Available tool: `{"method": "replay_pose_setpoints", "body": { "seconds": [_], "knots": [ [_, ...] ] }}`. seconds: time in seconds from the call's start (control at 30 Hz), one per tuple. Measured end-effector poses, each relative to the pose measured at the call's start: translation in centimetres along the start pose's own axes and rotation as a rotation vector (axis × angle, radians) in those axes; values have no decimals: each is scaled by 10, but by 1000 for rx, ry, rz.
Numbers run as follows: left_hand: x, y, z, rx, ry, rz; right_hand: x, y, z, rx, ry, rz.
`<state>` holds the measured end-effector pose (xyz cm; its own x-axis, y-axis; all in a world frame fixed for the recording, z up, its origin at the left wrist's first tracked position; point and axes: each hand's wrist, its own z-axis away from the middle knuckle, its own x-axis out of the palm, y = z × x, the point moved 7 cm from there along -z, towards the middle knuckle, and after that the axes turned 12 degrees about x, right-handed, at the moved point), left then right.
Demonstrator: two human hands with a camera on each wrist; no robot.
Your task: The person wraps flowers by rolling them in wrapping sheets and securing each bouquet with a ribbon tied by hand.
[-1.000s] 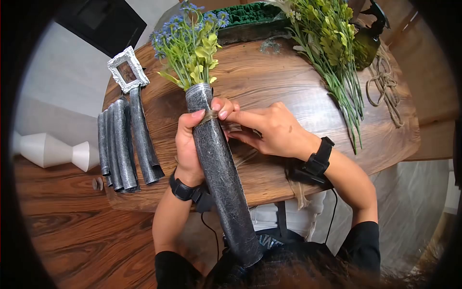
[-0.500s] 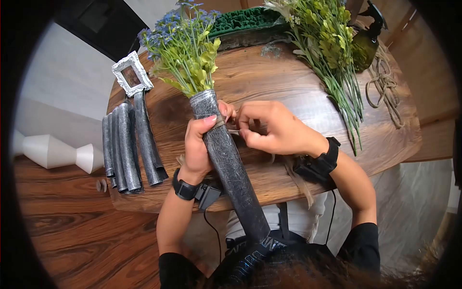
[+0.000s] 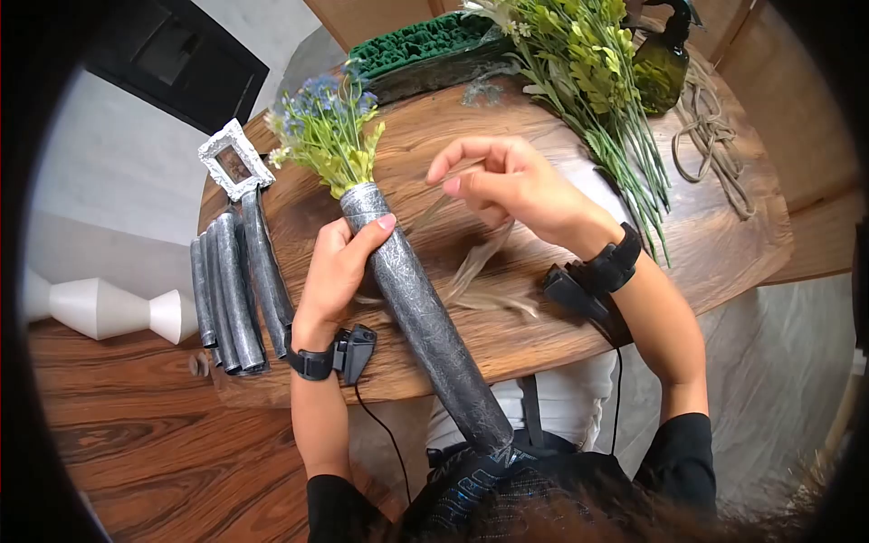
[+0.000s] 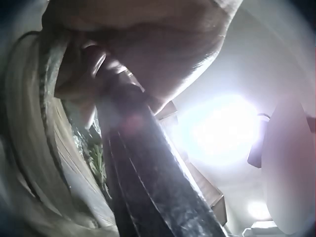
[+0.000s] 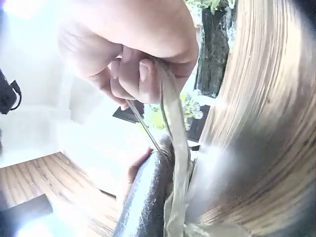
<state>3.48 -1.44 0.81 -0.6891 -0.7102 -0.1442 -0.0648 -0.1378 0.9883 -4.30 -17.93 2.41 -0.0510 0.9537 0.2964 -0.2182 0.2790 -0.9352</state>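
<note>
My left hand (image 3: pixel 330 276) grips the upper part of a long black-and-silver tube (image 3: pixel 425 317), thumb across its front. Blue flowers with green leaves (image 3: pixel 330 136) stick out of the top, while the lower end leans against the person's shirt. To the right of the tube, my right hand (image 3: pixel 539 190) is raised over the table with curled fingers. It pinches a sheer beige ribbon (image 5: pixel 175 128), which runs down to the tube in the right wrist view. Ribbon tails (image 3: pixel 480 267) trail over the wood. In the left wrist view the left palm (image 4: pixel 148 44) covers part of the tube.
Several black-and-silver rolls (image 3: pixel 226 294) and a white ornate frame (image 3: pixel 233 163) lie at the left. Toward the back are a green textured block (image 3: pixel 421 45), loose flower stems (image 3: pixel 625 154), a green bottle (image 3: pixel 659 77) and a tan cord (image 3: pixel 711 154).
The right hand has moved away from the tube, up and to the right, drawing the ribbon out. The left hand still grips the tube, its thumb now lying over the band's spot.
</note>
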Motion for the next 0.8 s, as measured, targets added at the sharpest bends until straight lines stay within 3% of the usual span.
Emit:
{"method": "replay_pose_setpoints", "body": {
  "seconds": [0.17, 0.23, 0.27, 0.3, 0.37, 0.43, 0.57, 0.63, 0.7, 0.77, 0.8],
  "knots": [
    [0, 10, 2, 25, -15, -348, -1, -11, 5, -88, -12, -22],
    [-5, 19, 5, -33, 41, -743, 3, -10, 5, -81, -40, -4],
    [-7, 23, 6, 15, 75, -839, 5, -8, 5, -73, -62, 11],
    [-7, 23, 7, 11, 79, -836, 6, -8, 5, -68, -66, 13],
    [-14, 37, 11, 107, 247, -912, 10, -11, 8, -85, -71, 45],
    [-17, 37, 13, 159, 273, -949, 11, -13, 10, -85, -93, 26],
    [-11, 42, 11, 313, 197, -911, 11, -20, 15, -116, -130, -37],
    [5, 42, 11, 441, -3, -819, 8, -22, 16, -132, -138, -6],
    [6, 35, 15, 364, -14, -799, 4, -25, 17, -172, -82, 14],
    [26, 44, 19, 596, -152, -844, 5, -25, 16, -183, -68, 39],
    [30, 46, 20, 634, -198, -854, 7, -23, 14, -170, -74, 36]
  ]
}}
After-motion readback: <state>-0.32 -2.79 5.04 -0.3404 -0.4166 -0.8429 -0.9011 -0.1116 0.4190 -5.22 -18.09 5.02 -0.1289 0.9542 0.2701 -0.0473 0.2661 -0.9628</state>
